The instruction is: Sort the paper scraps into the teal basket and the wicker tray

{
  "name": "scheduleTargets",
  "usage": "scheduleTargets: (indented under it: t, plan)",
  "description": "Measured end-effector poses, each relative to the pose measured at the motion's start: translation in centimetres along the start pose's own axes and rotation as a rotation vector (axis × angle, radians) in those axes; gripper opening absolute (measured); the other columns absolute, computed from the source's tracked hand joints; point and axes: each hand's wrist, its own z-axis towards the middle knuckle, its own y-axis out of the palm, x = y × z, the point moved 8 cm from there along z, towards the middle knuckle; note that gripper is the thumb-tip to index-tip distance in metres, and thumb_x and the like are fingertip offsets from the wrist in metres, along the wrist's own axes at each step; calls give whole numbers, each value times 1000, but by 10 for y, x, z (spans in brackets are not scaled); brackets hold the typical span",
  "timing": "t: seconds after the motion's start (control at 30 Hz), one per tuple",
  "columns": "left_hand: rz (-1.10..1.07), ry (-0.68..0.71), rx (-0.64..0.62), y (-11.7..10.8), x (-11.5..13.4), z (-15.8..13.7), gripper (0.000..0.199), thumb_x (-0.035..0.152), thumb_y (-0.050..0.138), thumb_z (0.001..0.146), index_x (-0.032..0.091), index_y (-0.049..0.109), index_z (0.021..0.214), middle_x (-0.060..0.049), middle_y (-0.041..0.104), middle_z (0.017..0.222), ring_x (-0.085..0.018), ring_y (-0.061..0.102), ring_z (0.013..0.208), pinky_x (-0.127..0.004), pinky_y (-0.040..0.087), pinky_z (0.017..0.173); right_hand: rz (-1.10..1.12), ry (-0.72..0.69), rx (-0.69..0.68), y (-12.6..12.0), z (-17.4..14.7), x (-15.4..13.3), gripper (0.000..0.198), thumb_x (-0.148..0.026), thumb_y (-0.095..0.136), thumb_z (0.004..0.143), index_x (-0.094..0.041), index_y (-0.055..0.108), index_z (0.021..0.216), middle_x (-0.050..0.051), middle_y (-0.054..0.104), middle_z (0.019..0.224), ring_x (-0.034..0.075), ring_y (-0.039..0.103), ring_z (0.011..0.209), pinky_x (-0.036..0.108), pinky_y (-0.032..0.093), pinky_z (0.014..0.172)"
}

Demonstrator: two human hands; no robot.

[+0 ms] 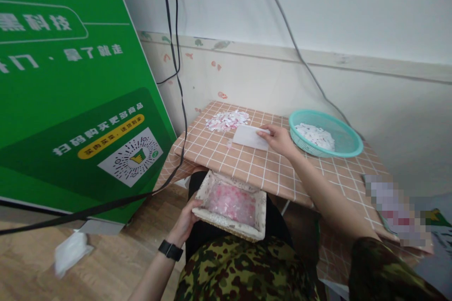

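Observation:
My left hand grips the left side of a white-lined rectangular basket, which is tilted over my lap just below the table edge. Small pink and white pieces lie inside it. Over the tabletop, my right hand pinches the right end of a flat white card, thumb on top. Just beyond the card's left end is a pile of small white and pink pieces. Right of my right hand stands a turquoise mesh basket with white pieces in it.
A checked brown cloth covers the table, which stands against the wall. A large green cabinet rises at the left, and a black cable hangs before it. A white plastic bag lies on the wooden floor.

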Motion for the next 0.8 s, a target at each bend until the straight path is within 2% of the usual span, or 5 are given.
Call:
scheduleTargets:
  t: [0.23, 0.37, 0.47, 0.67, 0.8]
  plan:
    - [34, 40, -78, 7, 1, -2, 34, 28, 63, 67, 16, 65, 98, -4, 69, 82, -18, 60, 67, -32, 46, 63, -26, -64, -78, 18, 10, -3, 30, -43, 49, 84, -19, 65, 94, 4, 65, 76, 16, 54, 63, 29, 38, 60]
    - [43, 40, -105, 6, 0, -1, 34, 28, 61, 70, 17, 63, 102, -4, 68, 88, -19, 60, 72, -32, 47, 65, -30, -83, -156, 9, 10, -4, 29, -43, 52, 83, -20, 66, 90, 4, 65, 76, 15, 53, 62, 29, 37, 59]
    - [51, 35, -115, 5, -2, 1, 35, 28, 60, 71, 17, 62, 104, -4, 68, 90, -19, 61, 74, -32, 46, 67, -33, -77, -138, -2, 12, -4, 28, -43, 53, 82, -19, 66, 88, 4, 65, 74, 15, 52, 61, 28, 37, 58]
    - [53, 29, -113, 4, -5, 5, 32, 29, 61, 69, 16, 64, 99, -3, 68, 79, -18, 59, 66, -30, 45, 61, 19, -94, -28, 8, 25, -11, 30, -42, 51, 83, -18, 66, 94, 5, 67, 79, 17, 56, 65, 29, 39, 59]
    - [51, 35, -107, 5, -4, 4, 37, 29, 61, 68, 17, 63, 103, -3, 67, 77, -17, 59, 64, -30, 45, 60, 61, -134, -100, 23, 32, -16, 27, -39, 52, 83, -18, 65, 94, 6, 67, 87, 18, 58, 72, 29, 41, 64]
